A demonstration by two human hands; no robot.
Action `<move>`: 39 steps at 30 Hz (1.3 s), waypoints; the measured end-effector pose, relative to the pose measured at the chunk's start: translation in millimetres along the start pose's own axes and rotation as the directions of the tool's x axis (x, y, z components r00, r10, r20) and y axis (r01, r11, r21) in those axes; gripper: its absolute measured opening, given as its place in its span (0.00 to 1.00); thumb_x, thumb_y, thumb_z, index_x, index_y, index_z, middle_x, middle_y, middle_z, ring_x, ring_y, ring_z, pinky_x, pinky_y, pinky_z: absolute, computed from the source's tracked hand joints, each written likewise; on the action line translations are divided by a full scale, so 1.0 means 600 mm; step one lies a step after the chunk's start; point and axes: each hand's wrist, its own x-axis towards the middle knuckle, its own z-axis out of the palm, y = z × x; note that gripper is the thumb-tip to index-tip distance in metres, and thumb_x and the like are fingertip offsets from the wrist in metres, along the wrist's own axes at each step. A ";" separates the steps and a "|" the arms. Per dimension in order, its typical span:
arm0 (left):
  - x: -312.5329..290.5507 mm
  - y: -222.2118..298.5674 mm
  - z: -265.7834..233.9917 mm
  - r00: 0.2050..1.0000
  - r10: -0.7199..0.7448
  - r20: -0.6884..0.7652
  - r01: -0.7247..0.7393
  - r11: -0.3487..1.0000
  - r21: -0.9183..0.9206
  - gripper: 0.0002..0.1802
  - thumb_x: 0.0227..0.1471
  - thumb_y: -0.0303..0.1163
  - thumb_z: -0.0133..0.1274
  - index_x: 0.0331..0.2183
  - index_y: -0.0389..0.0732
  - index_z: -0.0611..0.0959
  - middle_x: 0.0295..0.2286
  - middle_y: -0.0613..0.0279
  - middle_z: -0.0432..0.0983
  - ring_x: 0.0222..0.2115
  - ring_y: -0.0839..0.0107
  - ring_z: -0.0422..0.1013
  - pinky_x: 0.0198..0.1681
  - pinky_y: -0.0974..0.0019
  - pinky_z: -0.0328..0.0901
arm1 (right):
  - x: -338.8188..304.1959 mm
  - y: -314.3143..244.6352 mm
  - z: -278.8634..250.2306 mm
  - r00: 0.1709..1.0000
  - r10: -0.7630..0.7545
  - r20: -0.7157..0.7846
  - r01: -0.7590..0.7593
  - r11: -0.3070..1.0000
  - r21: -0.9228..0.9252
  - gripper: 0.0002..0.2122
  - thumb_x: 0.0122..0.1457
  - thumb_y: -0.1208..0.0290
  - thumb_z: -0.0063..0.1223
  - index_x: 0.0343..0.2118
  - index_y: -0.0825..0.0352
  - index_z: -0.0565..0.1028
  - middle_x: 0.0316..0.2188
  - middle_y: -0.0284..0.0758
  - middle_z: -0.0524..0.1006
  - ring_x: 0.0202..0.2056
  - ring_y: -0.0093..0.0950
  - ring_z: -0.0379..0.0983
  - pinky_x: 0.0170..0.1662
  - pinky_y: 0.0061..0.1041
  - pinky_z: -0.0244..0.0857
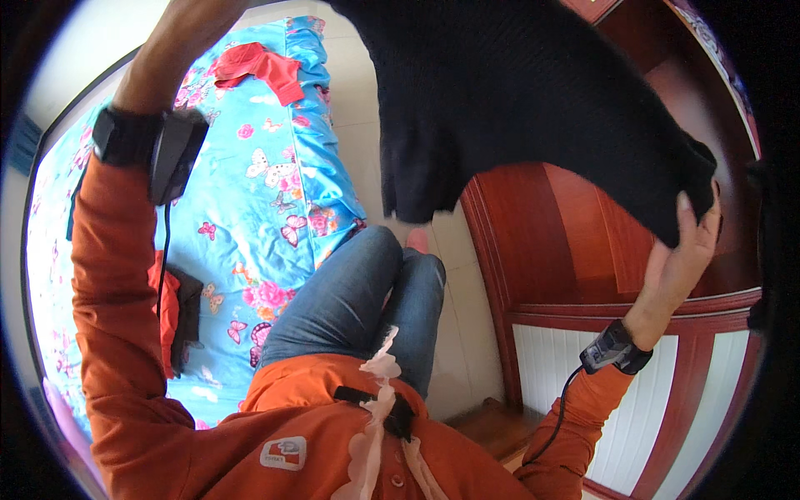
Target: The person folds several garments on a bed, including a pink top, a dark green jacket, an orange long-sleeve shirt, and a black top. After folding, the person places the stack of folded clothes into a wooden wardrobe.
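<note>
A black knit garment [517, 92] hangs stretched across the upper right, its top running out of the picture. Its lower edge curves in an arch between a ribbed end [421, 187] near the middle and the corner at the right. That right corner is pinched between the thumb and fingers of my right hand [679, 262]. My left hand [200, 21] is raised at the top edge, left of the garment. Its fingers lie beyond the picture, so whether they grip the cloth is hidden.
On the left is a bed with a blue, butterfly-patterned cover [250, 200]. A red garment [258, 67] lies at its far end; red cloth [167, 308] and dark cloth [187, 321] lie beside my left arm. A reddish wooden cabinet [533, 242] stands at right on pale floor tiles [467, 333].
</note>
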 end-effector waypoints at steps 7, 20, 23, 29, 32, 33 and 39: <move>-0.224 -0.010 -0.038 0.756 -0.140 0.640 0.128 0.990 0.065 0.25 0.63 0.45 0.42 0.50 0.35 0.77 0.42 0.51 0.77 0.43 0.60 0.74 0.51 0.59 0.67 | -0.171 0.016 -0.098 0.742 0.305 0.597 -0.097 0.930 -0.354 0.22 0.43 0.63 0.67 0.43 0.66 0.80 0.34 0.38 0.78 0.38 0.30 0.75 0.44 0.30 0.69; -0.441 0.033 -0.054 0.368 -0.053 0.928 0.579 0.794 -0.184 0.16 0.57 0.34 0.56 0.36 0.27 0.79 0.22 0.48 0.74 0.23 0.59 0.73 0.25 0.63 0.65 | -0.303 0.026 -0.110 0.118 -0.338 0.934 -0.586 0.736 0.340 0.09 0.52 0.69 0.62 0.27 0.72 0.78 0.31 0.45 0.77 0.28 0.31 0.77 0.29 0.27 0.72; -0.408 0.003 -0.032 0.549 -0.380 0.744 0.475 0.875 0.097 0.18 0.57 0.38 0.56 0.35 0.29 0.79 0.24 0.61 0.74 0.25 0.72 0.70 0.26 0.68 0.65 | -0.310 0.058 -0.077 0.392 -0.146 0.908 -0.502 0.793 0.345 0.14 0.46 0.69 0.68 0.33 0.71 0.78 0.30 0.40 0.78 0.29 0.31 0.77 0.31 0.27 0.71; -0.407 -0.071 0.034 0.483 -0.763 0.429 0.779 0.598 0.187 0.18 0.60 0.39 0.53 0.35 0.30 0.80 0.25 0.73 0.72 0.28 0.84 0.65 0.31 0.74 0.65 | -0.379 0.106 -0.028 0.412 0.697 0.587 -0.744 0.629 -0.226 0.19 0.54 0.67 0.62 0.44 0.75 0.76 0.37 0.37 0.77 0.40 0.27 0.73 0.47 0.28 0.64; -0.400 -0.128 0.053 0.595 -0.743 0.306 0.718 0.663 0.213 0.18 0.60 0.40 0.53 0.38 0.31 0.80 0.27 0.72 0.73 0.30 0.83 0.65 0.35 0.72 0.66 | -0.376 0.147 0.025 0.619 0.742 0.258 -0.618 0.663 -0.422 0.20 0.57 0.61 0.59 0.45 0.73 0.77 0.34 0.33 0.77 0.38 0.24 0.72 0.45 0.27 0.65; -0.388 -0.160 0.065 0.656 -0.708 0.261 0.671 0.705 0.228 0.18 0.61 0.39 0.52 0.39 0.31 0.80 0.27 0.71 0.74 0.31 0.83 0.65 0.35 0.71 0.66 | -0.364 0.164 0.042 0.608 0.745 0.275 -0.697 0.666 -0.264 0.19 0.59 0.58 0.57 0.43 0.70 0.77 0.32 0.32 0.77 0.36 0.24 0.71 0.44 0.27 0.65; -0.341 -0.342 0.186 0.920 -0.391 -0.034 0.355 0.792 0.496 0.26 0.56 0.39 0.56 0.53 0.38 0.75 0.49 0.47 0.73 0.48 0.55 0.71 0.52 0.57 0.65 | -0.350 0.307 0.183 0.710 0.655 0.259 -0.535 0.741 -0.407 0.24 0.61 0.62 0.55 0.57 0.66 0.69 0.51 0.43 0.74 0.52 0.35 0.70 0.56 0.33 0.63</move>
